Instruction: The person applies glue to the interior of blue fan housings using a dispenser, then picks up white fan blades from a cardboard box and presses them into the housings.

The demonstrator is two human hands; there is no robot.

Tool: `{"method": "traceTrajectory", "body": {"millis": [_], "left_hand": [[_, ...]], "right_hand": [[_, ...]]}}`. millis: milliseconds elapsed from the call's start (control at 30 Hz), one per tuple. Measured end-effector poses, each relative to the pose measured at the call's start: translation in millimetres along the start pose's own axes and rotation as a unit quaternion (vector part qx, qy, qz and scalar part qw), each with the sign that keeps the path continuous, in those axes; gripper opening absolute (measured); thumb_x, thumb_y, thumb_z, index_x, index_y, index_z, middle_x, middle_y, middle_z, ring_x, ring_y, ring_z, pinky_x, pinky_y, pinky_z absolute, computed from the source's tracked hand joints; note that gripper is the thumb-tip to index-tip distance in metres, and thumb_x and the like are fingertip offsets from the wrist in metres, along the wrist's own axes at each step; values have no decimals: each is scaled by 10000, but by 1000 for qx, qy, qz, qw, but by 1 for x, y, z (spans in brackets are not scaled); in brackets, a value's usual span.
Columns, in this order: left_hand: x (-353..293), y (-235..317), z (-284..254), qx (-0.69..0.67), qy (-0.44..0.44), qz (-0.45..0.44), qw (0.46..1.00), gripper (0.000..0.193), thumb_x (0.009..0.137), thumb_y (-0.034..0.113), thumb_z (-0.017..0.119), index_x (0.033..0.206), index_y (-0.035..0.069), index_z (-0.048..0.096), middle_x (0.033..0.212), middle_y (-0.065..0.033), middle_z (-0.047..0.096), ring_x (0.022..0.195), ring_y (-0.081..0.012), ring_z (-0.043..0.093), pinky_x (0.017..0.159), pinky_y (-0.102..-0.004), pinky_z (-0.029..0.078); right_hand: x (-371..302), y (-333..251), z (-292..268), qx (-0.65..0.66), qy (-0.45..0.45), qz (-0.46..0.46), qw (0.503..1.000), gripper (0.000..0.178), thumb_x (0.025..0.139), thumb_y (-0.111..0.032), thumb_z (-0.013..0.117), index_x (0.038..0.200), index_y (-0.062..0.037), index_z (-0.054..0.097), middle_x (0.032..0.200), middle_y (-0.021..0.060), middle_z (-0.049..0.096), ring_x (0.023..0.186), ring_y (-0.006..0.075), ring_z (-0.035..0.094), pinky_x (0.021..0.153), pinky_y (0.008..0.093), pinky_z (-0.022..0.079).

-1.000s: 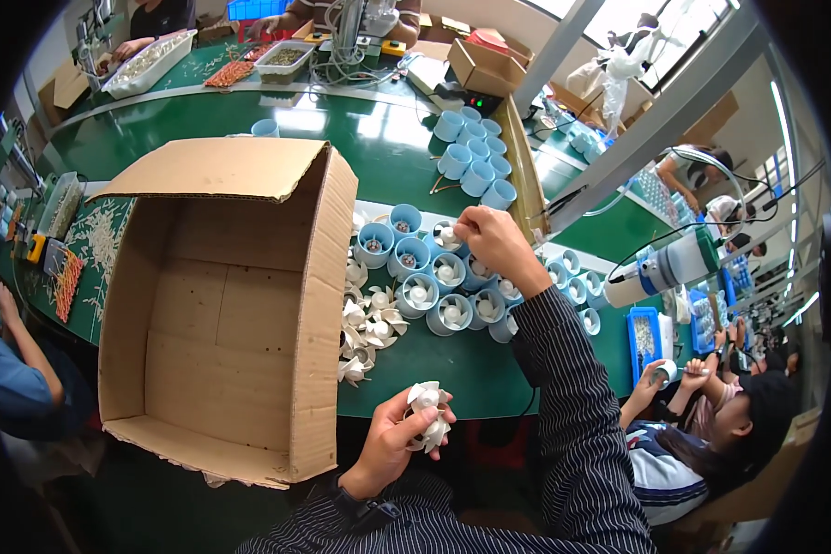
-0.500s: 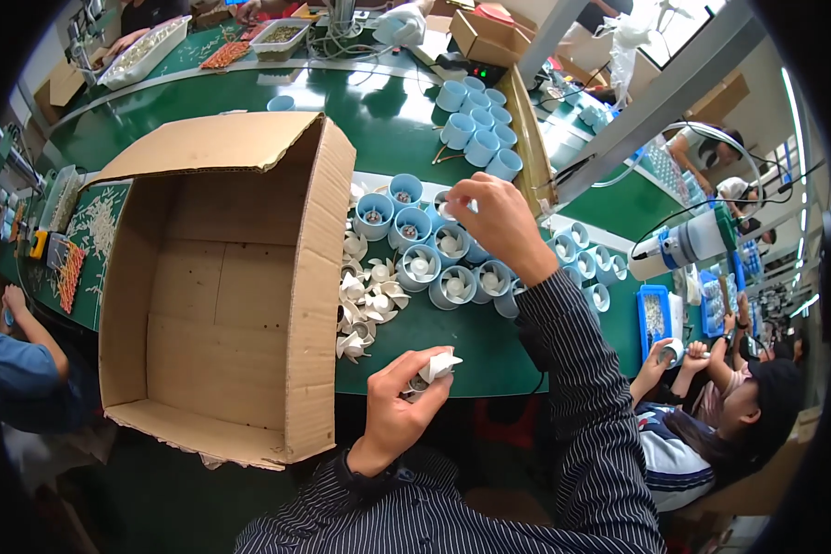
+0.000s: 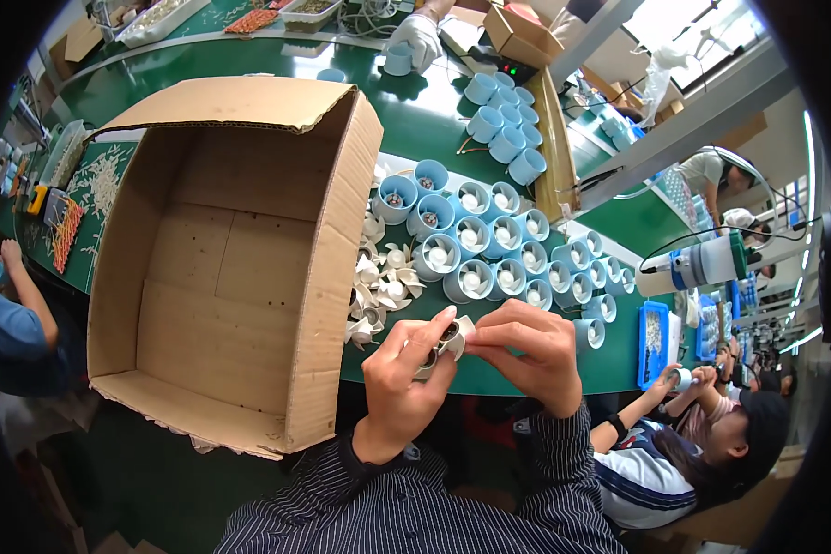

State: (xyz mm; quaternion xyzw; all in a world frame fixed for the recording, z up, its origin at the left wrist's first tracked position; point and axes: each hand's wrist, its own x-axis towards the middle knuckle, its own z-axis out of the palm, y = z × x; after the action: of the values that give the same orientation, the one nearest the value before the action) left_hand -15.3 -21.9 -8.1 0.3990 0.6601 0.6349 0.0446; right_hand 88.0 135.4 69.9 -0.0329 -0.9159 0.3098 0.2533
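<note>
My left hand [image 3: 402,383] is closed round a small white fan impeller [image 3: 458,338] in front of the table edge. Another rounded part shows lower between its fingers, perhaps a second impeller. My right hand [image 3: 531,351] pinches a blade of the white impeller from the right side. Just beyond my hands lies a heap of loose white impellers [image 3: 392,277]. To its right stand rows of light blue cylindrical housings [image 3: 469,280], most with a white impeller inside. A few housings at the left of the group [image 3: 429,217] show a bare motor core instead.
A large open cardboard box [image 3: 309,277] stands at the left. More blue housings [image 3: 508,143] sit at the back beside a wooden rail [image 3: 556,157]. A gloved hand [image 3: 417,42] of another person holds one housing across the table. A co-worker [image 3: 660,452] sits at the right.
My right hand has come back from above the blue housings to the impeller in my left hand. Across the table, the gloved hand now holds a blue housing. The whole view has shifted slightly.
</note>
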Motion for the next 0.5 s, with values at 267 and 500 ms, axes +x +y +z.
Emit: {"method": "traceTrajectory", "body": {"millis": [267,500], "left_hand": [[-11,-1,-6,-457,-145,-408,777,379,1089,200,638,1401,-14,600,1084,-128,751,826,-185,733,653,-310,623],[-25,-8,-8,-466,-192,-443,741,371,1119,265,616,1364,-13,593,1083,-155,751,779,-169,727,593,-302,606]], "right_hand": [[65,54,-15,-62,89,146,983,78,997,-58,731,995,15,704,753,96,671,688,147,662,614,302,482],[101,115,19,-116,-51,129,984,156,972,-113,733,994,39,712,872,155,691,804,294,677,735,414,520]]}}
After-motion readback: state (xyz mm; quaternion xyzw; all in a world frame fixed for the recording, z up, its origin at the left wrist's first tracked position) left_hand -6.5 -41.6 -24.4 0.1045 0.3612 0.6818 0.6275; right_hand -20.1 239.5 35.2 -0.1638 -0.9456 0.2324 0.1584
